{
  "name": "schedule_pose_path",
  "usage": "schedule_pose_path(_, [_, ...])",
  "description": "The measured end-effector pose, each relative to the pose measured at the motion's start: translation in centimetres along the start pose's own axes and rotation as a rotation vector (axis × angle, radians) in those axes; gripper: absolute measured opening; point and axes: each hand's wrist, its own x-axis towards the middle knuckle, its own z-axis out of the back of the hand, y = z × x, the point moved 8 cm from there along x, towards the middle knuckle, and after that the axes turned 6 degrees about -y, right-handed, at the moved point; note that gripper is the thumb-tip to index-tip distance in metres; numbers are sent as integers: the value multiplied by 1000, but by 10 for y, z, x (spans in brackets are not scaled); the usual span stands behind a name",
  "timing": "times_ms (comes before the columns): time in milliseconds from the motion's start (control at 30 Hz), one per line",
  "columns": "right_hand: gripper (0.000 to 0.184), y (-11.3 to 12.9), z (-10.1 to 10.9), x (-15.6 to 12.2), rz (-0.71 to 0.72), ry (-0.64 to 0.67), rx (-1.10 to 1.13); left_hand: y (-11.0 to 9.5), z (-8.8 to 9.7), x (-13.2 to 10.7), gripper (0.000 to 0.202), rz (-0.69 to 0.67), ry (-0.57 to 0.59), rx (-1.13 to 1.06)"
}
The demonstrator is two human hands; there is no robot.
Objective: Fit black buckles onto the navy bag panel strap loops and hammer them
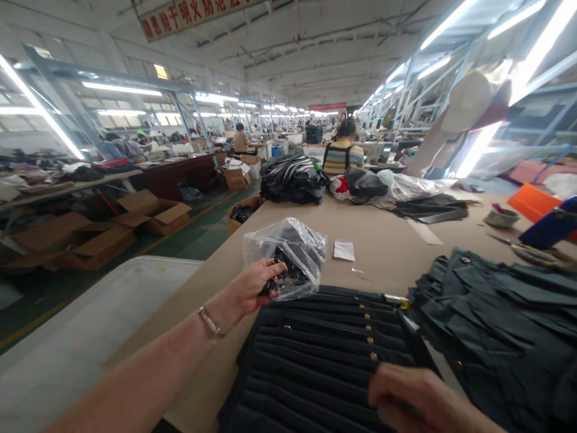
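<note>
My left hand (pixel 258 284) reaches forward and grips the lower edge of a clear plastic bag (pixel 285 252) holding small dark parts; a thin bracelet sits on that wrist. The bag rests at the far end of a row of overlapping dark pleated fabric pieces with small gold snaps (pixel 324 349). My right hand (pixel 412 398) lies at the bottom of the view on the near part of that row, fingers curled down against the fabric; whether it holds anything is hidden.
The fabric lies on a long brown worktable (pixel 374 240). A heap of dark garment pieces (pixel 500 313) fills the right side. A white bin (pixel 85 325) stands to the left. A small white paper (pixel 344 250), black fabric stacks (pixel 293 177) and a seated person (pixel 345 150) lie farther back.
</note>
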Motion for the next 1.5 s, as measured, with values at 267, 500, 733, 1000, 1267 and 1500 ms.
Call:
schedule_pose_path(267, [34,-4,4,81,-165,-246,877,20,-79,-57,29,88,297,-288])
schedule_pose_path(500, [34,-27,-3,95,-187,-238,1302,31,-115,-41,28,25,362,-194])
schedule_pose_path(733, [28,-73,64,97,-174,-586,952,28,-124,2,20,-8,167,28])
schedule_pose_path(1000, [23,-103,79,115,-262,-553,717,17,-149,31,15,-44,212,224])
schedule_pose_path(1267, [30,-124,76,133,-264,-533,639,9,-155,52,16,-67,212,431])
schedule_pose_path(1500, [11,-146,70,147,-311,-402,363,5,-158,76,17,-171,226,730])
